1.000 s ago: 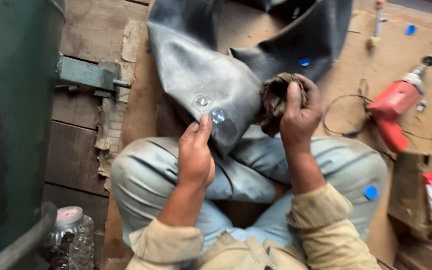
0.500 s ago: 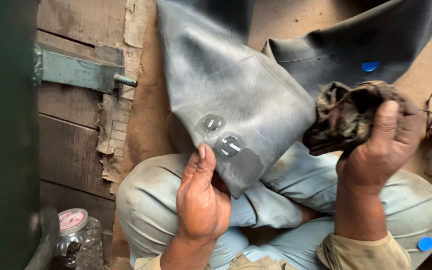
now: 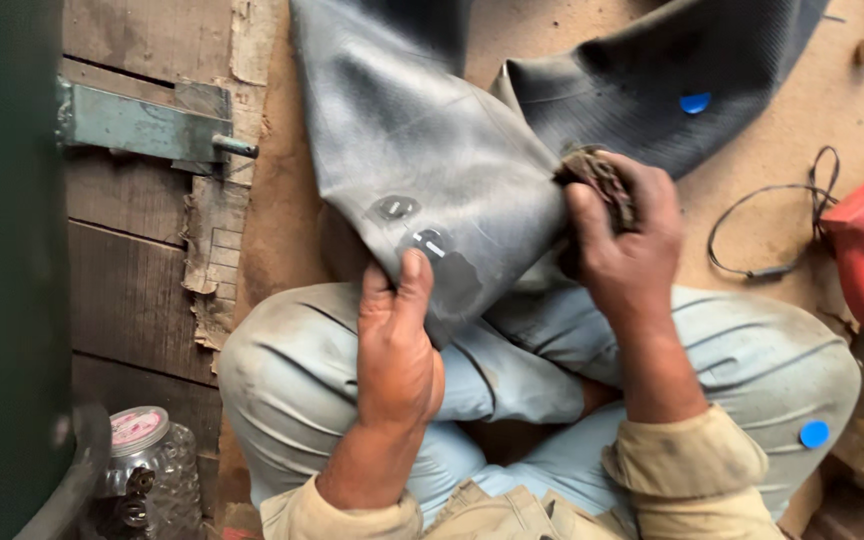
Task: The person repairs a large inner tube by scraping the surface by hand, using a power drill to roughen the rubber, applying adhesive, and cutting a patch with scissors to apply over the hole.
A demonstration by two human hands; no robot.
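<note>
Here my left hand (image 3: 399,350) pinches the floppy grey rubber tube (image 3: 422,150) stretching away from me, while my right hand (image 3: 624,232) squeezes a dirty brown rag (image 3: 600,178) against its right edge.

inner tube (image 3: 422,150): grey, patched, draped over lap | rag (image 3: 602,180): dirty, crumpled against tube

Under the left hand (image 3: 397,350) lies a matt grey rubber inner tube (image 3: 422,150), dusty and smooth, with small round patches (image 3: 395,208) just above the fingertips. The right hand (image 3: 624,235) presses a frayed, grimy cloth rag (image 3: 602,180) against it. Left of the left hand, rough weathered wood planks (image 3: 142,240); below, a clear plastic jar (image 3: 147,470)
</note>
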